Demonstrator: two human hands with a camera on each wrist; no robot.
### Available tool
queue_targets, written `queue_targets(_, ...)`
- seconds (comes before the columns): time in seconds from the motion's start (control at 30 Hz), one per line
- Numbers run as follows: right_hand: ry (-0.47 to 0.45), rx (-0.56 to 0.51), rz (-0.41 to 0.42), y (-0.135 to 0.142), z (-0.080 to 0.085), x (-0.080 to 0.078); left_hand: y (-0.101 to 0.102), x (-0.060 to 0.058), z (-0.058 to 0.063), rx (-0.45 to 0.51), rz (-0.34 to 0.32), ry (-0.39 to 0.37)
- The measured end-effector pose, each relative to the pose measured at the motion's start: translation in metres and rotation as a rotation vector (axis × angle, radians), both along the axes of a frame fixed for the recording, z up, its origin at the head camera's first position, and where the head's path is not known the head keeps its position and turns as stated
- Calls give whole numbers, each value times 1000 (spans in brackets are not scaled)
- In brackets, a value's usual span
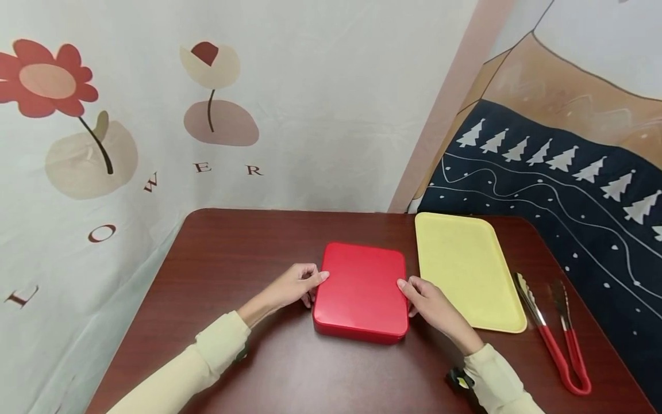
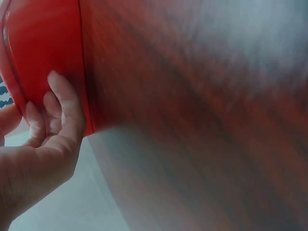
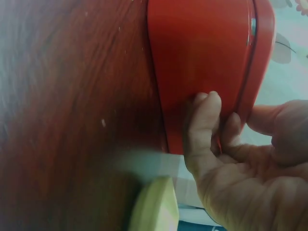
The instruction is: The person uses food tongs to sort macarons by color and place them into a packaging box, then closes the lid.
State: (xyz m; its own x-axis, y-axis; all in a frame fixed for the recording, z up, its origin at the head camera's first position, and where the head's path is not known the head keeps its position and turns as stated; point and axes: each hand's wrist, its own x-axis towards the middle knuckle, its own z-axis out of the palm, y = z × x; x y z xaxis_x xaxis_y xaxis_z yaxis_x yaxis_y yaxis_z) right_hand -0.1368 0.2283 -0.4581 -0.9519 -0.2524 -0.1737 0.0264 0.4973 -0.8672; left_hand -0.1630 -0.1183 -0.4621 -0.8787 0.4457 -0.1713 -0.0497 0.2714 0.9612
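Note:
A red rectangular box [image 1: 359,330] with a smooth red lid [image 1: 362,287] rests on the table in the head view. At its left side is my left hand [image 1: 297,283], thumb on the lid's top edge and fingers bent against the side wall. My right hand [image 1: 426,299] grips the opposite edge the same way. In the left wrist view, fingertips [image 2: 60,84] touch the box wall just below the lid's rim. The right wrist view likewise has fingers [image 3: 204,113] against the red wall [image 3: 197,53], with the thumb over the rim. The box's inside is hidden.
A yellow tray [image 1: 460,270] lies right of the box, close to my right hand. Beyond it, tongs [image 1: 555,345] with red handles lie spread near the table's right edge. The brown table [image 1: 248,241] meets printed cloth hangings [image 1: 331,115] behind.

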Motion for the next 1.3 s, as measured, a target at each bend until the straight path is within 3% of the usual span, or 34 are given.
queue_targets(0.1,7,-2,-5,-1,-1,0,0,0,-1,27,-3,-61)
queue_targets(0.23,5,11,-10,0,-2,0,-3,-2,-2,10,-20,-79)
queue_targets(0.33,14,9,-53,1,-3,-4,-3,-6,-4,-15,6,-50)
queue_targets(0.47,43,28,-99,-1,-4,-16,4,-17,-7,-17,91,3)
queue_targets(0.67,60,76,-101,-9,-5,-37,15,-35,-7,-44,185,107)
queue_targets(0.83,95,87,-112,-11,-8,-52,18,-43,-6,-37,257,164)
queue_targets(1.03,84,-3,-156,-15,-11,-56,20,-47,-8,-12,279,154)
queue_targets(1.3,66,-35,-220,-17,-12,-55,23,-48,-8,-25,264,160)
